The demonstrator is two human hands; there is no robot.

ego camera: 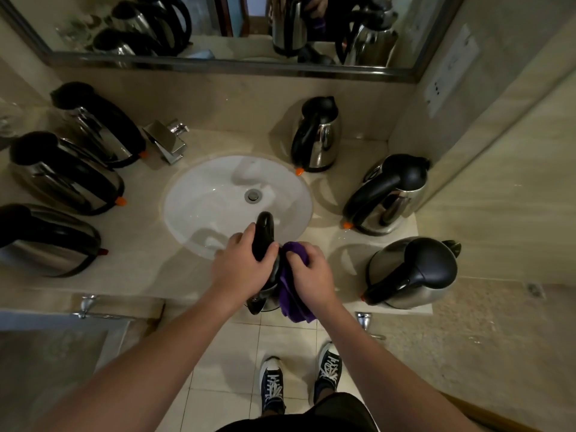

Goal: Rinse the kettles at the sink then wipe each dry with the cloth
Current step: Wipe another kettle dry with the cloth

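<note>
Over sink (199,210) edge | kettle (265,235) handle gripped by left hand (240,266); cloth (293,294) clutched in right hand (311,272) fingers | wiping underway; other side to be turned next

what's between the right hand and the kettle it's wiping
In the head view, the purple cloth lies between the right hand and the kettle, which the left hand holds.

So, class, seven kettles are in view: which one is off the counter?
The kettle at the sink's front edge: the left hand grips its handle, the right hand presses a purple cloth against it. The six others stand on the counter.
</note>
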